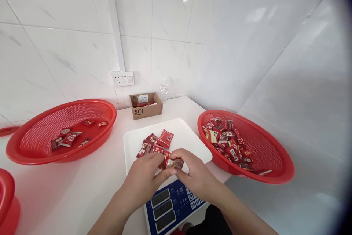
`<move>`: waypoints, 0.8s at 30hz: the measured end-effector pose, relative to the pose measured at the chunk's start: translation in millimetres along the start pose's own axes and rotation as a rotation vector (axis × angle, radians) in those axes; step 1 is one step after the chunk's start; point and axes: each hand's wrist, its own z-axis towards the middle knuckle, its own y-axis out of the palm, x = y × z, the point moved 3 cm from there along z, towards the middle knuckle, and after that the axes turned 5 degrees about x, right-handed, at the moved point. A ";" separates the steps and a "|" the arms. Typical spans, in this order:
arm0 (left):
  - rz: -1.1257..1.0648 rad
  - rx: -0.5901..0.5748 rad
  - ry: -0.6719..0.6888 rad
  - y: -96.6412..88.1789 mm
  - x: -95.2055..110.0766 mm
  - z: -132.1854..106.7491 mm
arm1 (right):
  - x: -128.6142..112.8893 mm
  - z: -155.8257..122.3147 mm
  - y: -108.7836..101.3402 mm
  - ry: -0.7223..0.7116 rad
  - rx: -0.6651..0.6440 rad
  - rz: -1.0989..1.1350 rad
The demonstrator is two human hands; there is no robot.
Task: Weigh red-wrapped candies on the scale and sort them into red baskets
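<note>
Over the front of a white weighing scale [192, 143], both hands meet around small wrapped candy packets [175, 163]. My right hand [196, 174] pinches a packet between thumb and fingers. My left hand [147, 176] is closed beside it, its fingers curled at red packets and its thumb touching the right thumb; the fingers partly hide what they grip. Just beyond the hands, several red and dark red candy packets [165, 139] lie in a loose pile on the pan. Below the hands sits the scale's blue panel [180, 205] with displays and keys.
A red plastic basket [271, 147] full of packets stands at the right. Another red basket [35, 125], holding a few packets, is at the left, with part of a third [7, 198] below. At the back are a cardboard box [148, 111] and a clear bottle [163, 92].
</note>
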 end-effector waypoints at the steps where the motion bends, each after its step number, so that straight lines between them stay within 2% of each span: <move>1: -0.009 0.006 0.018 -0.2 1.5 -0.6 | -2.6 -3.1 1.0 -0.001 -0.016 0.003; 6: -0.126 -0.018 0.187 -3.4 9.3 -3.9 | -5.0 -10.2 -4.3 0.069 -0.105 0.099; 10: -0.090 -0.068 0.355 -1.2 18.5 -8.1 | -5.6 -12.0 -5.2 0.007 -0.234 0.003; 12: -0.080 -0.088 0.400 0.0 22.2 -9.3 | -6.9 -13.3 -3.2 -0.055 -0.255 -0.058; 18: -0.164 -0.122 0.369 -1.6 25.4 -9.6 | -12.3 -16.6 -1.6 -0.182 -0.234 -0.006; 24: -0.150 -0.118 0.255 -0.2 19.8 -8.4 | -11.0 -15.7 -1.9 -0.116 -0.218 -0.044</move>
